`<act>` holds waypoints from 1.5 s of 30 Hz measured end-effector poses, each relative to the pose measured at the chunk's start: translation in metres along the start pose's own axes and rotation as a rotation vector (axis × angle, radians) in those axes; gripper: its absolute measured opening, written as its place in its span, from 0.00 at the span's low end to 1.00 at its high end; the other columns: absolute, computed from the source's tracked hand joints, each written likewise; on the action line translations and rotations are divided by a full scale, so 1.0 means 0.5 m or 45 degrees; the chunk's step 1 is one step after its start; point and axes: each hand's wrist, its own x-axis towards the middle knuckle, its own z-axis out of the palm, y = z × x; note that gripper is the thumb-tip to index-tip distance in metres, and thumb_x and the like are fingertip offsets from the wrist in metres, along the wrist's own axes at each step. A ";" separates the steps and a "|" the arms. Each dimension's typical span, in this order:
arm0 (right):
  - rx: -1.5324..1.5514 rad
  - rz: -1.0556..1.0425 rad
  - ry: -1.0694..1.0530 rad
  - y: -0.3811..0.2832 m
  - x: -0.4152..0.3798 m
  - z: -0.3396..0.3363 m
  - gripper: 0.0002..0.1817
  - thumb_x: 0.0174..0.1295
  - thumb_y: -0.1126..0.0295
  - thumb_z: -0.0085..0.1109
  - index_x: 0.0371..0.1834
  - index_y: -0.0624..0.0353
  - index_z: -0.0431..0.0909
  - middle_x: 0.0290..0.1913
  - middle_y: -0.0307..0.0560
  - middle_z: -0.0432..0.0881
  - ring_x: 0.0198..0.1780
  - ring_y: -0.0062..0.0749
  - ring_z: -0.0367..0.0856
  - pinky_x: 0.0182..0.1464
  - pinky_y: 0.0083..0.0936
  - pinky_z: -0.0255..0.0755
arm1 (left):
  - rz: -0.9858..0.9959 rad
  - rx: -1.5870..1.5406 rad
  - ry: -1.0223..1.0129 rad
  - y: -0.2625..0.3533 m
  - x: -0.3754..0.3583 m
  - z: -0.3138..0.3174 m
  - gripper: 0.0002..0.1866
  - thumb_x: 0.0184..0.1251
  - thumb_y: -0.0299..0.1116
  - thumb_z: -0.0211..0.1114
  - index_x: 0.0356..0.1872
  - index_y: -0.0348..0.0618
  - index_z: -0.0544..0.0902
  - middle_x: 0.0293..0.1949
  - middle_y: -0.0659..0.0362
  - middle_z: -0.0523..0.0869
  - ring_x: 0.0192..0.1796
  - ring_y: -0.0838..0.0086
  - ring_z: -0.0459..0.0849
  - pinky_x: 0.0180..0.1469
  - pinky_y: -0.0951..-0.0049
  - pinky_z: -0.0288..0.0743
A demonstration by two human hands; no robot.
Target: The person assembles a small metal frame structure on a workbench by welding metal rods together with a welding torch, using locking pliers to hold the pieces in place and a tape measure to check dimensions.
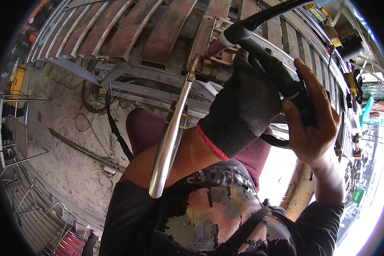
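Gritty workshop floor [59, 115] at left, slatted metal bench [164, 40] along the top.
Left of centre, a silver lever [175, 123] runs down from a fixture [200, 40], passing in front of the forearm; an elbow catching it could jolt the fixture. At centre, the gloved left hand [247, 94] lies against a black tubular tool [279, 72] at upper right of centre; whether its fingers close round it I cannot tell. Further right, the bare right hand [313, 111] grips the tool's lower end; a slip there could scrape uncovered skin.
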 end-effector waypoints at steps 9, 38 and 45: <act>-0.020 -0.021 -0.072 -0.001 0.005 -0.006 0.31 0.67 0.81 0.68 0.74 0.67 0.75 0.64 0.65 0.86 0.64 0.50 0.88 0.63 0.38 0.83 | -0.023 -0.233 0.175 -0.003 -0.003 0.019 0.09 0.58 0.34 0.68 0.35 0.39 0.89 0.34 0.48 0.87 0.41 0.55 0.89 0.45 0.53 0.81; -0.131 -0.141 0.038 0.007 -0.003 0.003 0.32 0.65 0.81 0.69 0.74 0.71 0.73 0.67 0.66 0.84 0.67 0.53 0.86 0.66 0.39 0.82 | 0.040 0.158 -0.147 0.009 0.001 -0.016 0.07 0.57 0.35 0.68 0.29 0.44 0.90 0.26 0.53 0.86 0.34 0.60 0.89 0.43 0.56 0.79; -0.143 -0.224 0.029 0.010 0.003 0.004 0.33 0.66 0.81 0.68 0.75 0.71 0.72 0.67 0.65 0.84 0.65 0.53 0.87 0.64 0.38 0.84 | 0.000 -0.045 0.057 -0.001 -0.003 0.012 0.08 0.58 0.32 0.67 0.35 0.41 0.89 0.31 0.51 0.87 0.35 0.57 0.89 0.44 0.54 0.81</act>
